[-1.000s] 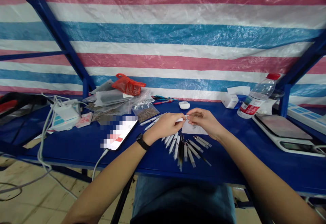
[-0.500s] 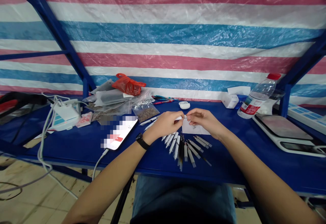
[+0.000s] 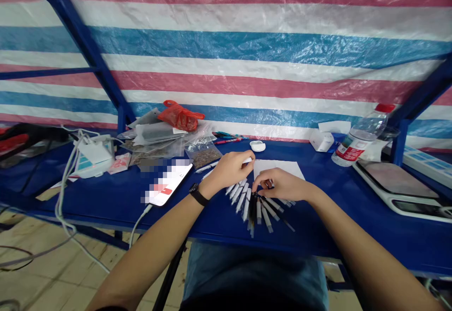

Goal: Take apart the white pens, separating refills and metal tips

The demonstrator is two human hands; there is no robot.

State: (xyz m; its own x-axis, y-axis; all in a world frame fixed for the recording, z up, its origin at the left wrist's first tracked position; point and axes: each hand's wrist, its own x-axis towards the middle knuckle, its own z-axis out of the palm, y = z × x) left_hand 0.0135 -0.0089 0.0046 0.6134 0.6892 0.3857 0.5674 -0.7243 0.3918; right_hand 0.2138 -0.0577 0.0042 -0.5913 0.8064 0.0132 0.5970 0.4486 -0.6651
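Note:
A white pen barrel (image 3: 247, 160) is pinched in my left hand (image 3: 231, 168), its short end sticking out past the fingers. My right hand (image 3: 280, 184) is lower, with thumb and forefinger drawn together at the upper ends of thin dark pen refills (image 3: 252, 212); what they grip is too small to make out. Around those refills several grey-tipped pen parts (image 3: 266, 213) fan out on the blue table. White pen barrels (image 3: 241, 197) lie in a row below my left hand. A white sheet of paper (image 3: 278, 166) lies behind my right hand, which partly covers it.
A lit phone (image 3: 169, 181) on a cable lies left of my left hand. Plastic bags (image 3: 158, 136), a red bag (image 3: 181, 115) and pens (image 3: 229, 137) are at the back. A small white case (image 3: 257, 146), bottle (image 3: 363, 136) and scale (image 3: 402, 184) stand farther right.
My right hand has left the left hand's fingertips and moved down to the refills, uncovering more of the paper. My left hand still holds the pen barrel in nearly the same place.

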